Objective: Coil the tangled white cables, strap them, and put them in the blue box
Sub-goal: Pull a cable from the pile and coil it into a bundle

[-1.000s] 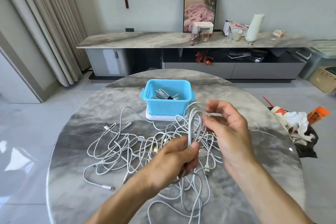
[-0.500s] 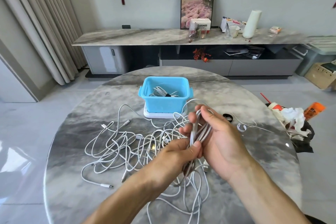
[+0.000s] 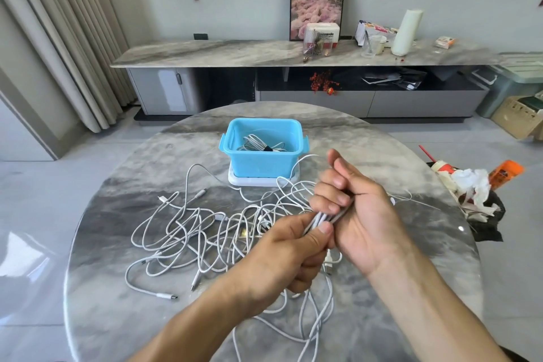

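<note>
Head view: two hands wound one white cable into a bundle.

The left hand (image 3: pixel 291 247) pinched the bundle (image 3: pixel 320 219). The right hand (image 3: pixel 357 209), spread wide a second ago, had curled around it, so another loop was likely added. Tangled cables (image 3: pixel 188 232) lay at 9 o'clock on the table (image 3: pixel 117 303). The box (image 3: pixel 263 160), at 12 o'clock, held one strapped coil (image 3: pixel 261 145).
</note>
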`<control>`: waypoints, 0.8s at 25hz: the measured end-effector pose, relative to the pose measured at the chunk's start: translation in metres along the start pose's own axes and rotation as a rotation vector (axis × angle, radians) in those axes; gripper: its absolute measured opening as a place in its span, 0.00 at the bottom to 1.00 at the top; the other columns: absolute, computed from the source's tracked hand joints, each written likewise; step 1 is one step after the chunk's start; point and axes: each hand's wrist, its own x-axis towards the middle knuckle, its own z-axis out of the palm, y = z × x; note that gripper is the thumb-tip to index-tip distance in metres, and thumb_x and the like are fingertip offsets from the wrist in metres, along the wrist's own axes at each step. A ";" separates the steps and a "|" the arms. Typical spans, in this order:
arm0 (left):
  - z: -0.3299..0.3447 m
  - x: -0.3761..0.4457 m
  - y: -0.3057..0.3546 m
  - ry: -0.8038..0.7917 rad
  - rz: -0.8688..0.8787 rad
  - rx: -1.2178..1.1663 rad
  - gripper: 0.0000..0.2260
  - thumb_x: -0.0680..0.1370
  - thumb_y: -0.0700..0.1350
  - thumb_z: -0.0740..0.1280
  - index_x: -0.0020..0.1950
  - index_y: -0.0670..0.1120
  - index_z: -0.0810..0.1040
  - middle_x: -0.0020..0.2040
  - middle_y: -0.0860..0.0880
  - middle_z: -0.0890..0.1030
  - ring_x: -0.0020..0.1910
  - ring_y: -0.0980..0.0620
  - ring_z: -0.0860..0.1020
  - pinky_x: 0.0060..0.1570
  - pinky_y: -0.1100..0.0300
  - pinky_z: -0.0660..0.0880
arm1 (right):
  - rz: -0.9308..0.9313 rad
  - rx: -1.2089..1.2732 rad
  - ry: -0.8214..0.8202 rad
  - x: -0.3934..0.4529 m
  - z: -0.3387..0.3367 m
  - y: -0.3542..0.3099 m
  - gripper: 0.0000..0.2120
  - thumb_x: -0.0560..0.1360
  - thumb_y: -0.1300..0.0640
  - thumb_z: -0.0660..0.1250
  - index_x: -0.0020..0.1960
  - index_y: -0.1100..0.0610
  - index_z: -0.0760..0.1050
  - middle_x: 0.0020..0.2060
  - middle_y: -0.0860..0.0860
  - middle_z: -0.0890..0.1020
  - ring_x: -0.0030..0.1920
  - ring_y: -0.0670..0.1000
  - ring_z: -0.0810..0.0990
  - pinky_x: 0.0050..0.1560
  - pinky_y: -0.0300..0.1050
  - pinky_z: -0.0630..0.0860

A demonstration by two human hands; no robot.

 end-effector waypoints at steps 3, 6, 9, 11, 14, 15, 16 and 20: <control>-0.001 -0.002 0.002 -0.001 -0.037 0.086 0.14 0.79 0.54 0.62 0.38 0.48 0.72 0.28 0.51 0.60 0.24 0.56 0.54 0.22 0.67 0.51 | 0.036 -0.110 0.056 -0.001 0.002 -0.001 0.18 0.77 0.42 0.62 0.36 0.53 0.68 0.22 0.45 0.58 0.18 0.43 0.54 0.18 0.36 0.52; -0.002 -0.002 0.002 -0.026 -0.017 0.156 0.16 0.78 0.56 0.57 0.39 0.46 0.72 0.27 0.50 0.60 0.24 0.56 0.55 0.22 0.66 0.52 | 0.066 -0.128 0.110 -0.002 -0.001 -0.004 0.26 0.77 0.35 0.60 0.29 0.51 0.59 0.21 0.46 0.56 0.17 0.44 0.53 0.18 0.37 0.51; -0.001 -0.002 0.000 -0.031 0.008 0.172 0.15 0.79 0.55 0.57 0.39 0.46 0.70 0.28 0.50 0.59 0.24 0.57 0.55 0.21 0.68 0.53 | 0.098 -0.045 0.087 -0.002 -0.005 -0.008 0.29 0.79 0.36 0.57 0.25 0.52 0.59 0.22 0.48 0.61 0.20 0.47 0.61 0.22 0.37 0.63; -0.001 -0.003 0.003 -0.063 -0.008 0.097 0.15 0.79 0.55 0.57 0.38 0.48 0.70 0.29 0.51 0.58 0.24 0.57 0.54 0.21 0.68 0.53 | 0.119 0.011 0.019 -0.004 -0.002 -0.012 0.29 0.79 0.37 0.55 0.26 0.53 0.63 0.22 0.48 0.64 0.22 0.47 0.65 0.26 0.39 0.71; 0.000 -0.007 0.007 -0.164 -0.016 -0.069 0.15 0.80 0.55 0.57 0.37 0.50 0.71 0.29 0.52 0.57 0.24 0.57 0.53 0.22 0.70 0.53 | 0.160 0.068 -0.167 -0.007 0.001 -0.014 0.25 0.80 0.40 0.55 0.31 0.54 0.67 0.24 0.49 0.69 0.19 0.45 0.67 0.23 0.38 0.72; 0.000 -0.008 0.008 -0.193 -0.016 -0.110 0.14 0.80 0.54 0.58 0.37 0.50 0.71 0.29 0.52 0.57 0.25 0.58 0.53 0.22 0.70 0.52 | 0.168 0.077 -0.236 -0.008 0.002 -0.013 0.23 0.80 0.41 0.55 0.33 0.54 0.67 0.24 0.49 0.69 0.19 0.45 0.66 0.21 0.37 0.69; 0.001 -0.009 0.007 -0.207 -0.018 -0.132 0.14 0.80 0.54 0.58 0.37 0.50 0.71 0.29 0.51 0.57 0.24 0.58 0.53 0.22 0.70 0.52 | 0.166 0.074 -0.279 -0.008 0.003 -0.012 0.23 0.81 0.41 0.54 0.33 0.54 0.67 0.24 0.48 0.68 0.18 0.45 0.62 0.19 0.37 0.65; 0.001 -0.008 -0.003 -0.099 -0.013 -0.034 0.13 0.79 0.53 0.60 0.37 0.49 0.73 0.27 0.50 0.67 0.23 0.56 0.61 0.23 0.68 0.56 | 0.102 -0.101 -0.098 -0.009 0.003 -0.010 0.27 0.81 0.36 0.53 0.29 0.52 0.59 0.20 0.46 0.57 0.17 0.45 0.51 0.18 0.35 0.48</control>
